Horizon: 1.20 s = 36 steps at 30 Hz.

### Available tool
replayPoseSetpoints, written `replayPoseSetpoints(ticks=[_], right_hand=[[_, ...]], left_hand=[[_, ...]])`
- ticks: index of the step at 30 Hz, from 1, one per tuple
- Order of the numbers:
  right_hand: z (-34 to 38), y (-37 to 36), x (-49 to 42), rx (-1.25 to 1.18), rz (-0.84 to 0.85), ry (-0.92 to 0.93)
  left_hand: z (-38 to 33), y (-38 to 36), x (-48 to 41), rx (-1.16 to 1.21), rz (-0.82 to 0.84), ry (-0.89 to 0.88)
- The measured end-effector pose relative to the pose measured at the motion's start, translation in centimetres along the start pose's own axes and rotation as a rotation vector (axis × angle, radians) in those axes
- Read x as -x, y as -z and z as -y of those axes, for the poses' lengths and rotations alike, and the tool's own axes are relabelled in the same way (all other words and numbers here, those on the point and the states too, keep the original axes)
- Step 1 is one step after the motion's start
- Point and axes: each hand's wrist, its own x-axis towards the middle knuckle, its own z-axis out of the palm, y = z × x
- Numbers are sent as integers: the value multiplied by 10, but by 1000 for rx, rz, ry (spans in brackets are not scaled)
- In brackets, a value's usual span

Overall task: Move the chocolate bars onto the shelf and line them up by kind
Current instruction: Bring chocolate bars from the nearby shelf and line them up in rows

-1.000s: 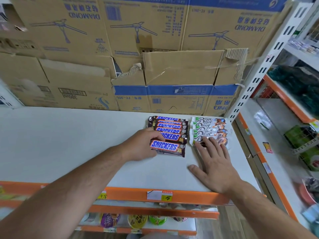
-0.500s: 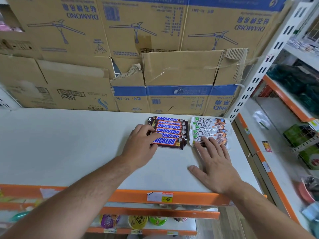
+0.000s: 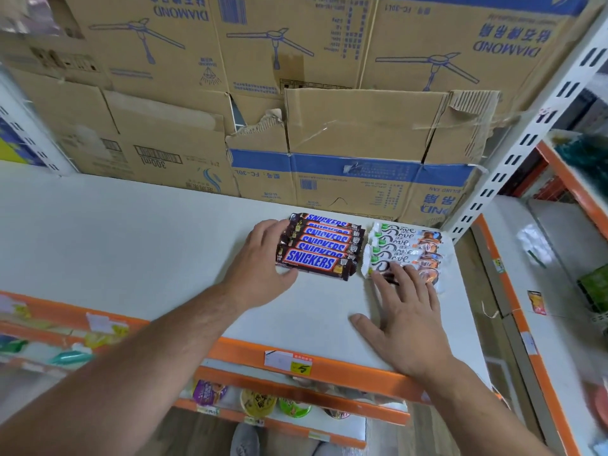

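Several brown Snickers bars lie in a tight row on the white shelf, one behind the other. To their right lies a row of several white Dove bars. My left hand presses with straight fingers against the left ends of the Snickers bars, its thumb at the front bar's near edge. My right hand lies flat on the shelf, its fingertips resting on the nearest Dove bar.
Stacked cardboard boxes form a wall right behind the bars. A white slotted upright stands at the right. The shelf has an orange front edge with a price tag; cup goods sit on lower shelves. Another shelving unit runs on the right.
My left hand pushed the front Snickers bar back against the row, then slid to the row's left ends. My right hand stayed on the Dove bars.
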Motion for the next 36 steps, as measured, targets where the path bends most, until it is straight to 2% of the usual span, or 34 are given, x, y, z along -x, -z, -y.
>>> replayPoseSetpoints(ticks=[6,11,15,21,27,36], right_hand=[[13,6,-8,20,-97,78],[55,13,-23,-28,-131,157],[104,13,-25,-34,-74,232],[203,5,-21,-48,-13,231],[338,-13,-20,-31,44,259],[507,-27,-51,-10,148,408]], left_hand=[[7,26,20,-243,145,204],[29,52,39,-269,218,256],[54,82,55,-267,198,266],[116,138,93,-246,171,254],[212,215,145,-294,150,272],[317,323,188,-320,106,339]])
